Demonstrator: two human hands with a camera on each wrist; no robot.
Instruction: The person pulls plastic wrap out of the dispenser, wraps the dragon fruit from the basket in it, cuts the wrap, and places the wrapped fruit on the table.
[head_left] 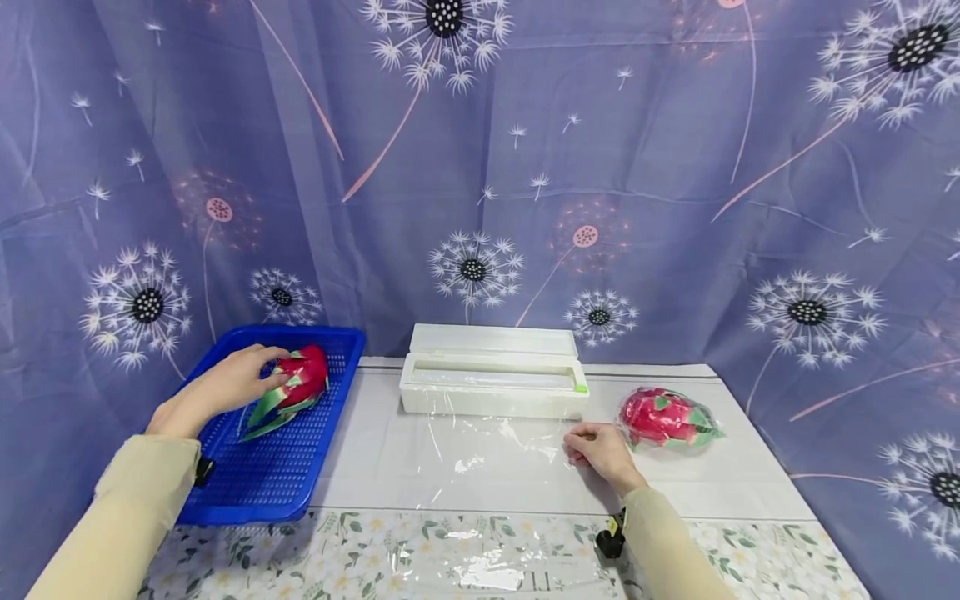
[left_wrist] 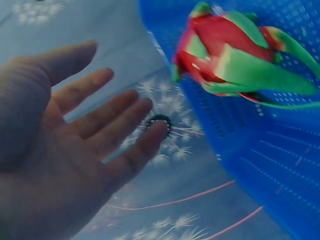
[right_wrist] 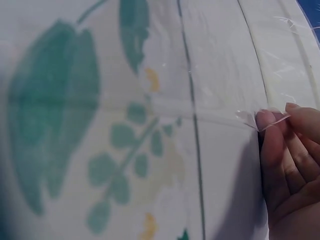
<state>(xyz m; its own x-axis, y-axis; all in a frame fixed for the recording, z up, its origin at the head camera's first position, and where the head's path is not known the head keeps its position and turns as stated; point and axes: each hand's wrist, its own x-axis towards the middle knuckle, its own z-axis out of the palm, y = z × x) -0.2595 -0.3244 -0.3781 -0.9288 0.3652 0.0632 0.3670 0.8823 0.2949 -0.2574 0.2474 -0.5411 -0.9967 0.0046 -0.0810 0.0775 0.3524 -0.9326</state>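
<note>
A blue perforated basket (head_left: pixel 277 475) is seen, and in it a dragon fruit (head_left: pixel 296 385) coloured red-pink with green-tipped scales. A second dragon fruit (head_left: pixel 666 417), pink with green scales, is shown under clear glossy film. The dispenser box (head_left: pixel 491 383) is white, with a small green tab at one end. A transparent sheet of film (head_left: pixel 487 454) is laid out, marked only by pale reflections. The worktop (head_left: pixel 750 492) is white with thin dark lines, and its near edge is printed with green leaves and small yellow flowers. The backdrop curtain (head_left: pixel 675 167) is violet-blue, patterned with white dandelion heads, dark centres and pink stems. Both sleeves are beige.
</note>
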